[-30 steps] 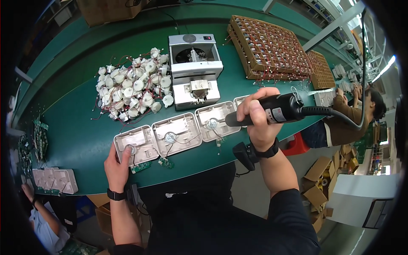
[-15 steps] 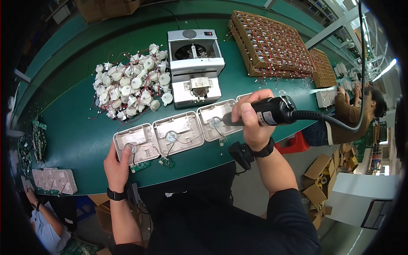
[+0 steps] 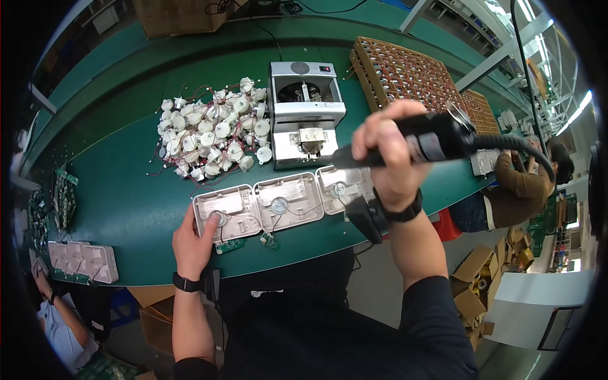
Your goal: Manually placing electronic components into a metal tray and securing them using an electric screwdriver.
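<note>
A row of pale plastic housings lies along the near table edge. My left hand (image 3: pixel 192 248) grips the leftmost housing (image 3: pixel 235 195), its thumb on the round metal disc inside. Beside it sit a middle housing (image 3: pixel 297 187) and a right housing (image 3: pixel 361 180), each with a disc and wires. Small green circuit boards (image 3: pixel 229 246) hang at their near edges. Wrapped around a black corded electric screwdriver (image 3: pixel 440 136), my right hand (image 3: pixel 394 149) is raised over the right end of the row. The tool's tip is by the front of a grey screw feeder (image 3: pixel 307 114).
Left of the feeder is a heap of white round parts with red wires (image 3: pixel 212 130). Partitioned cardboard trays (image 3: pixel 411 69) stand at back right. More housings (image 3: pixel 82 261) lie at far left. Co-workers sit at both sides, one in a brown top (image 3: pixel 522 180).
My right hand has lifted the screwdriver off the right housing's disc and brought its tip toward the feeder. My left hand keeps its hold; the whole view has shifted somewhat.
</note>
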Tool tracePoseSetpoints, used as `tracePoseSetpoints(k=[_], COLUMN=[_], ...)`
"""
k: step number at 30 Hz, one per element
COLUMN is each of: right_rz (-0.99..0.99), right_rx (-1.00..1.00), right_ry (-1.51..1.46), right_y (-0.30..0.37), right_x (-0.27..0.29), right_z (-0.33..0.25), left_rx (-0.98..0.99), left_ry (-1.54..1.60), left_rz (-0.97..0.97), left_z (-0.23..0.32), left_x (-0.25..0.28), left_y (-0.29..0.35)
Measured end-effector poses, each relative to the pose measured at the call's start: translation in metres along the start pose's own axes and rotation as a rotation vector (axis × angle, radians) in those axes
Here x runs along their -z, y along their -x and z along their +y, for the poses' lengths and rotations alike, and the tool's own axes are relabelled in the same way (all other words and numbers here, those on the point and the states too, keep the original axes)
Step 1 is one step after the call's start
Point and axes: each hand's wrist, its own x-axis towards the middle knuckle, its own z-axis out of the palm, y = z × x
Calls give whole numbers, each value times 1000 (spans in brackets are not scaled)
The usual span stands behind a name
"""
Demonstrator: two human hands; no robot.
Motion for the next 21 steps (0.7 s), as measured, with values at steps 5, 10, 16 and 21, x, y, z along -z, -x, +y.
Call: tracePoseSetpoints(k=[5,10,16,21], right_rz=[-69,-40,15,-34], right_rx=[-19,-115,-127,-160], right_ry=[141,141,119,191], right_y=[-25,-13,29,46], right_x=[-17,-9,7,22], right_z=[18,7,-10,5], left_rx=[13,13,22,14], left_ry=[-87,-152,-135,-113], left_rz=[-3,3,-9,-7], left_z=[5,5,5,5], left_x=[-3,-5,-2,-5], left_y=[-4,-3,-3,-4])
